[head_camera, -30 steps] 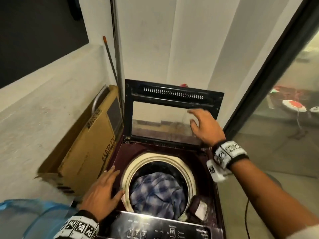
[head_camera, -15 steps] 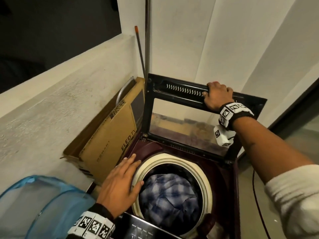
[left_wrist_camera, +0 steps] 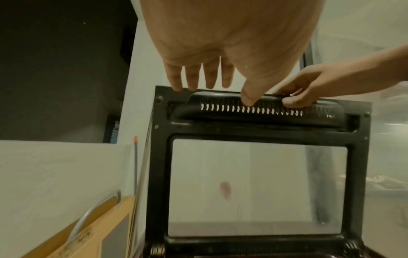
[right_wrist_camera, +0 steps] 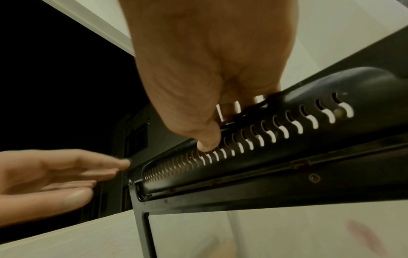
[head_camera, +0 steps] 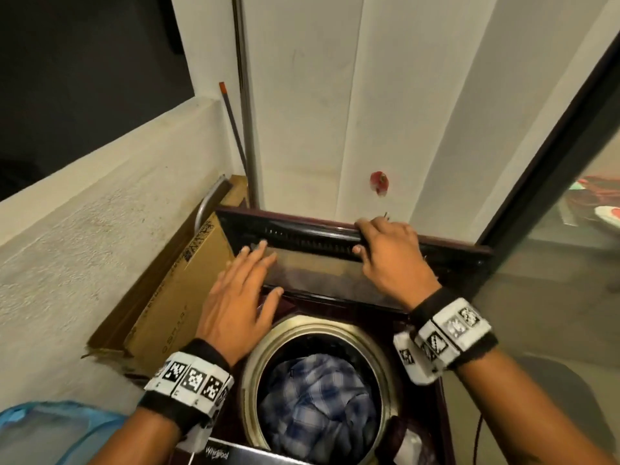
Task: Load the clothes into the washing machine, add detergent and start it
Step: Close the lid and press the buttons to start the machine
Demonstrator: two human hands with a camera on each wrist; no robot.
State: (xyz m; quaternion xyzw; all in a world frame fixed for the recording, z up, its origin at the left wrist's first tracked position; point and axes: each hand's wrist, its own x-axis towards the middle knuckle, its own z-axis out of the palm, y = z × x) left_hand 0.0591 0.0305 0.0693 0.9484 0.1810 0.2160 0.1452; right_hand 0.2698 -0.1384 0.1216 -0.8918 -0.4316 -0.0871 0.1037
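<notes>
The top-loading washing machine [head_camera: 432, 397] stands with its glass-paned lid [head_camera: 318, 273] raised. My right hand [head_camera: 365, 236] grips the lid's top edge, fingers over the back and thumb on the slotted strip [right_wrist_camera: 253, 139]. My left hand [head_camera: 258, 273] is open, its straight fingers reaching to the lid's upper left part; the left wrist view shows the fingertips [left_wrist_camera: 176, 87] at the lid's top edge [left_wrist_camera: 264, 118]. Blue checked clothes [head_camera: 318, 401] lie in the drum below both wrists.
A flat cardboard box [head_camera: 174, 297] leans between the machine and the low white wall on the left. A blue mesh basket [head_camera: 50, 431] is at the bottom left. A glass door [head_camera: 570, 280] bounds the right side. Thin poles [head_camera: 246, 129] stand in the corner.
My right hand moved from the glass pane up to grip the lid's top edge. My left hand left the drum rim and rose to the lid. The lid looks tipped toward me.
</notes>
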